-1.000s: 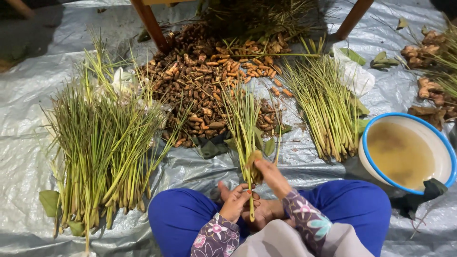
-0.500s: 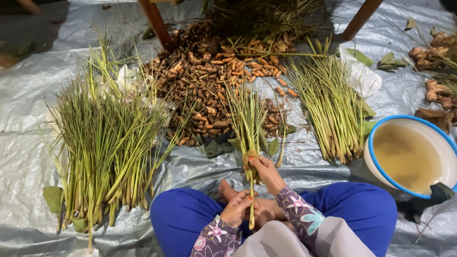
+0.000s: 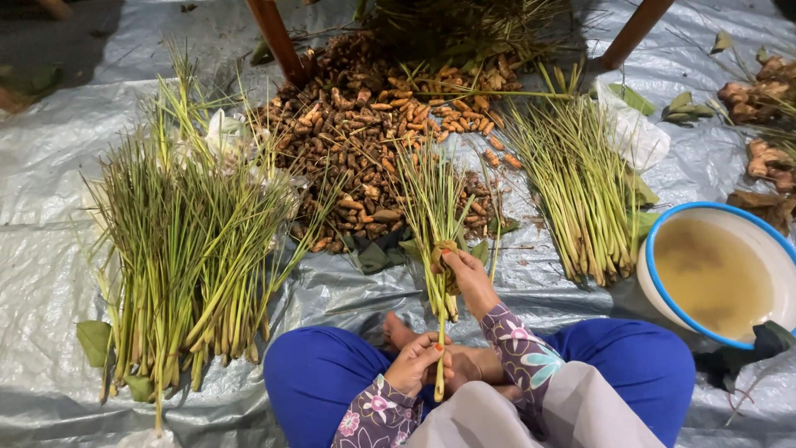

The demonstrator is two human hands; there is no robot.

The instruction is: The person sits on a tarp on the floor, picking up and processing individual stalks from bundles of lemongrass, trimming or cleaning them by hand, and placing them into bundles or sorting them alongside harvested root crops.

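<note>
A small bunch of lemongrass stalks [image 3: 437, 217] is held upright at lower centre. It is clasped mid-stem by the right hand [image 3: 466, 278], fingers closed around it, and its base is pinched by the left hand [image 3: 421, 365]. Crinkled grey plastic sheeting [image 3: 50, 166] is spread beneath, with knobbly brown rhizomes [image 3: 365, 141] heaped above.

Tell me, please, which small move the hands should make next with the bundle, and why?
Probably the right hand should tighten the tie: it pinches a leaf strip around the lemongrass bundle, while the left hand grips the stalk ends.
</note>
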